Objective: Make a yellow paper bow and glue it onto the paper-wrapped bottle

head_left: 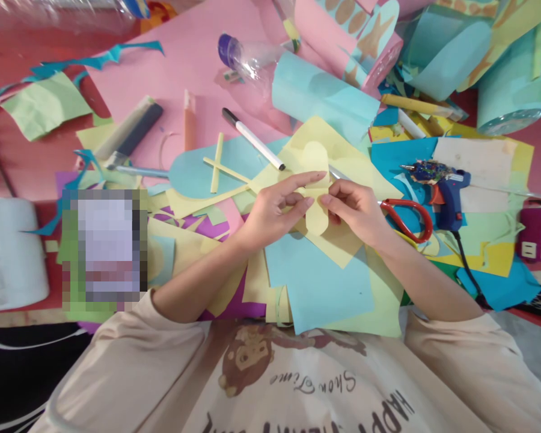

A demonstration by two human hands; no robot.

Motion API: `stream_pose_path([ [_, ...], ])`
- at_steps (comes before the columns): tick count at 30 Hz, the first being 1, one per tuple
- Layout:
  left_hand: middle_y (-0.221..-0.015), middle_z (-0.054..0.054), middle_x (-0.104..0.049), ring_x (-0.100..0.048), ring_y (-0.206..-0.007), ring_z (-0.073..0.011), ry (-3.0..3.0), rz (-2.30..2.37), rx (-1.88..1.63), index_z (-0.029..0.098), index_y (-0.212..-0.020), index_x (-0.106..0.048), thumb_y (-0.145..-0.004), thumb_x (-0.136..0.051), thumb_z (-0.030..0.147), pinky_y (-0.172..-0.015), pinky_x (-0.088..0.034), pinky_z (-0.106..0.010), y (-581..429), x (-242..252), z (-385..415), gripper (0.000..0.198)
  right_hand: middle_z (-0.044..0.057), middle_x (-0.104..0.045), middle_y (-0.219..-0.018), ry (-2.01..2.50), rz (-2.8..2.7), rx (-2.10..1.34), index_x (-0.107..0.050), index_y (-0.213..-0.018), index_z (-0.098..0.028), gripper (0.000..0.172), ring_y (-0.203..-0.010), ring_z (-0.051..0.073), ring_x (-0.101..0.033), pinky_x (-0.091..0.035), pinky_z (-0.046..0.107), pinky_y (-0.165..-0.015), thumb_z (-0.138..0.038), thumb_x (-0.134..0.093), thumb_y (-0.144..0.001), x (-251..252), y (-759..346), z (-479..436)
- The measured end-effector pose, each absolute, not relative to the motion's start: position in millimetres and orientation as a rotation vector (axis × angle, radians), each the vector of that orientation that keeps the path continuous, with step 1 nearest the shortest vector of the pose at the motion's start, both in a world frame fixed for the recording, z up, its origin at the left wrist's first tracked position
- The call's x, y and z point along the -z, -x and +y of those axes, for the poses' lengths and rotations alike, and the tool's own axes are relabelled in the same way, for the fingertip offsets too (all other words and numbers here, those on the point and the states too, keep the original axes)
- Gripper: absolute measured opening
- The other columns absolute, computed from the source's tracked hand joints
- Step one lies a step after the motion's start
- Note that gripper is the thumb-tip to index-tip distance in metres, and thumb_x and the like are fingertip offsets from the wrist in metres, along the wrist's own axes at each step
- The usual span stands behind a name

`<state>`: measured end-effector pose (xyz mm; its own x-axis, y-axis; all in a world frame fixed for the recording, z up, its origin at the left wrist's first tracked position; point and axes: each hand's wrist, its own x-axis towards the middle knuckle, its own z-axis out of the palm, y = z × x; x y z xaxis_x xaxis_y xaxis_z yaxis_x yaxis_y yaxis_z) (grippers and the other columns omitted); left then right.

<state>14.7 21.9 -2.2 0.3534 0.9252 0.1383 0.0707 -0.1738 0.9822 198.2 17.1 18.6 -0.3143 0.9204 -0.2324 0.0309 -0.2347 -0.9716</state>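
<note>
A pale yellow rounded paper cutout [316, 174] stands upright between my two hands over a pile of coloured paper. My left hand [277, 207] pinches its left edge with thumb and bent fingers, the index finger stretched along the paper. My right hand [354, 207] grips the cutout's right side with its fingers curled. Under the hands lie a yellow sheet [342, 246] and a light blue sheet [320, 282].
Red-handled scissors [408, 218] and a blue glue gun [446, 186] lie to the right. A black-tipped white marker [252, 138] and a clear bottle with a purple cap [243, 57] lie beyond the hands. A light blue paper roll [324, 93], a white roll [9, 252] and paper scraps crowd the surface.
</note>
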Motion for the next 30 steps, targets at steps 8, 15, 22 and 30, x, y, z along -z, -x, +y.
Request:
stream_pose_path([
  [8,-0.123,-0.01,-0.069,-0.038,-0.042,0.002,-1.522,0.921,-0.998,0.023,-0.122,-0.066,-0.085,-0.058,0.017,-0.037,-0.033,-0.016,-16,0,22,0.038,-0.006,-0.048,-0.057,1.204,-1.34,-1.633,-0.05,-0.067,-0.02,0.038,-0.047,0.007,-0.047,-0.038,0.023,-0.047,-0.049,-0.069,-0.082,-17,-200,16],
  [15,-0.121,-0.01,-0.069,-0.044,-0.046,-0.0005,-1.443,0.957,-0.992,0.023,-0.121,-0.066,-0.086,-0.062,0.025,-0.04,-0.038,-0.019,-14,4,21,0.036,-0.005,-0.05,-0.062,1.207,-1.438,-1.574,-0.054,-0.074,-0.02,0.032,-0.049,0.007,-0.046,-0.036,0.023,-0.047,-0.048,-0.064,-0.087,-15,-201,17],
  [22,-0.128,-0.008,-0.067,-0.041,-0.044,-0.0003,-1.444,0.97,-1.024,0.028,-0.119,-0.066,-0.086,-0.062,0.026,-0.042,-0.041,-0.02,-14,1,24,0.033,0.003,-0.067,-0.086,1.746,-1.662,-0.61,-0.066,-0.088,-0.022,0.013,-0.071,0.015,-0.059,-0.045,0.028,-0.062,-0.033,-0.06,-0.089,-61,-246,-2],
  [30,-0.127,-0.006,-0.067,-0.05,-0.049,-0.0012,-1.479,0.944,-1.042,0.028,-0.119,-0.066,-0.085,-0.057,0.016,-0.049,-0.048,-0.02,-15,6,24,0.037,0.014,-0.066,-0.102,2.532,-1.55,-0.261,-0.066,-0.085,-0.019,0.024,-0.082,0.025,-0.062,-0.05,0.041,-0.084,-0.018,-0.075,-0.063,-46,-342,-17],
])
